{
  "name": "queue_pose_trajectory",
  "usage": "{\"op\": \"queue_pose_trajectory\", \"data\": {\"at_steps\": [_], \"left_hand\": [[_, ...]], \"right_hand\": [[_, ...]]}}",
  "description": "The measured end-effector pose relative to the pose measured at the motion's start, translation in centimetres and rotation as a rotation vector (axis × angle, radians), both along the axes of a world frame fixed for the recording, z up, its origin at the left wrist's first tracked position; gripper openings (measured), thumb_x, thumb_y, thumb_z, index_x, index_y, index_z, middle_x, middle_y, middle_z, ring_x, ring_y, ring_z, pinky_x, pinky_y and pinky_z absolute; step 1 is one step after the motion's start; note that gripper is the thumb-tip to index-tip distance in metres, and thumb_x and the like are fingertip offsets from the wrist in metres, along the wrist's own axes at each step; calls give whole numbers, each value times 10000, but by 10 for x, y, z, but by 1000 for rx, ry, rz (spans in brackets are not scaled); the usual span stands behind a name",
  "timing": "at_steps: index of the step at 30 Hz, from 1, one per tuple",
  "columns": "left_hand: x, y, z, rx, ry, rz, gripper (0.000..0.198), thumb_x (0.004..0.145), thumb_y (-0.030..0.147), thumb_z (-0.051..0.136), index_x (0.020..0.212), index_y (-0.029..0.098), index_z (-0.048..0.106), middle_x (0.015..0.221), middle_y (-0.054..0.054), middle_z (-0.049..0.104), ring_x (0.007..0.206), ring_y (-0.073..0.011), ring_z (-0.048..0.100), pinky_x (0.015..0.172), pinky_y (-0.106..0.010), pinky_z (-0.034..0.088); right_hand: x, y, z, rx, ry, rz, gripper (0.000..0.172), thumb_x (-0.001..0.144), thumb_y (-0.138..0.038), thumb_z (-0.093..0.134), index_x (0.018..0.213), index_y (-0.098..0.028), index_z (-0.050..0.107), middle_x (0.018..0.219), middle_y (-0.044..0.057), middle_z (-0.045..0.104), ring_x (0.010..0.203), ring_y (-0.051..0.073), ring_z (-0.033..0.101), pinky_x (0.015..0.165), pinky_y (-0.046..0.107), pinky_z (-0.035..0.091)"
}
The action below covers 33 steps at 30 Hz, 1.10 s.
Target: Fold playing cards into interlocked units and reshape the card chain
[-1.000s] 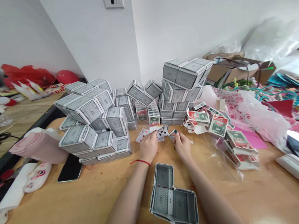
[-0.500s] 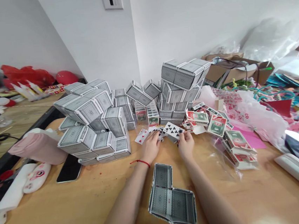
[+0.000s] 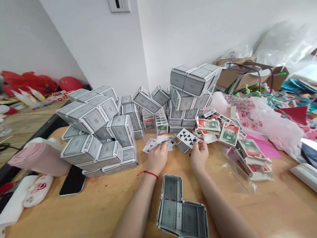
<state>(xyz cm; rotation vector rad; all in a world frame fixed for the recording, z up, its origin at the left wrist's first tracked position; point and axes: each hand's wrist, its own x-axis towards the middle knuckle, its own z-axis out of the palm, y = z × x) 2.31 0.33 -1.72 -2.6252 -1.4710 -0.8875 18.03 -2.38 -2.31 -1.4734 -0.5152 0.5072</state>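
Observation:
My right hand (image 3: 199, 154) pinches a playing card (image 3: 186, 137) by its near edge. The card shows clubs face up, and a grey patterned card back (image 3: 183, 147) peeks out below it. To the left, the bent fingers of my left hand (image 3: 158, 159) are closed at the edge of some loose playing cards (image 3: 149, 145) on the table; its fingertips partly hide them. Between my forearms lies an L-shaped piece (image 3: 171, 211) made of joined grey-backed cards, with raised walls and open hollows.
Card-covered blocks are stacked at the left (image 3: 97, 140) and right (image 3: 191, 89), with a V-shaped block (image 3: 151, 100) between. Opened card boxes (image 3: 229, 133) lie at the right beside a plastic bag (image 3: 267, 119). A phone (image 3: 72, 180) and pink roll (image 3: 40, 160) sit at the left.
My right hand has moved slightly right, and the club card has shifted and turned with it. My left hand has drawn back slightly to the left.

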Motion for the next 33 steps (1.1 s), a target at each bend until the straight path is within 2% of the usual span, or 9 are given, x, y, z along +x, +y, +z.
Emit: {"op": "queue_pose_trajectory", "data": {"at_steps": [6,12,15,18,21,25,29,31,33], "left_hand": [[1,-2,5,78,-54,-2,173,815,172,452,829,194,622,700,-33,654,648,-141,592,652,-267,427],[0,-3,4,14,-106,29,190,791,228,501,637,189,605,652,-19,647,618,-121,574,578,-237,392],[0,-4,3,0,-156,14,176,799,272,500,694,198,622,710,-21,665,654,-124,590,602,-241,415],[1,-5,2,35,-211,30,185,818,204,452,858,207,633,806,-36,675,740,-138,612,684,-270,455],[1,-6,4,94,-243,4,267,826,165,415,1018,203,597,970,-51,657,898,-154,597,819,-309,457],[0,-7,11,124,-215,-120,282,824,192,433,1057,219,589,1056,-37,628,1020,-176,540,913,-357,422],[2,-12,16,92,-203,-191,284,800,246,485,1063,230,589,1076,-44,619,1032,-193,514,907,-390,419],[4,-14,17,76,-204,-193,273,790,247,492,1039,229,603,1070,-47,621,1030,-199,510,907,-400,416],[5,-16,17,71,-215,-183,246,788,225,482,987,225,626,1040,-47,632,1015,-200,518,904,-402,417]], "right_hand": [[-1,0,0,-19,10,16,247,713,-417,493,794,-186,459,507,-53,456,408,109,429,376,215,339],[-1,-1,-1,-41,-27,46,266,741,-421,471,850,-180,451,496,-53,466,378,107,440,351,207,328],[-1,-1,0,-52,-41,48,270,745,-408,474,886,-180,446,482,-52,481,372,115,457,350,211,334],[-3,-2,0,-45,-39,135,308,747,-406,479,950,-182,419,464,-56,502,346,124,457,340,220,328],[-10,-2,-1,24,16,358,333,747,-430,482,975,-197,412,480,-53,535,333,132,467,354,239,357],[-22,-4,-1,68,66,639,319,739,-457,491,922,-195,490,607,5,617,460,165,562,446,279,440],[-22,-4,2,124,-79,629,294,732,-408,511,901,-178,585,861,62,655,788,204,597,668,317,471],[-20,-4,4,123,-144,597,276,734,-391,508,861,-169,611,852,60,654,802,203,581,695,321,461],[-18,-4,4,93,-161,574,277,736,-397,503,814,-157,618,765,51,647,721,188,571,651,308,461]]}}
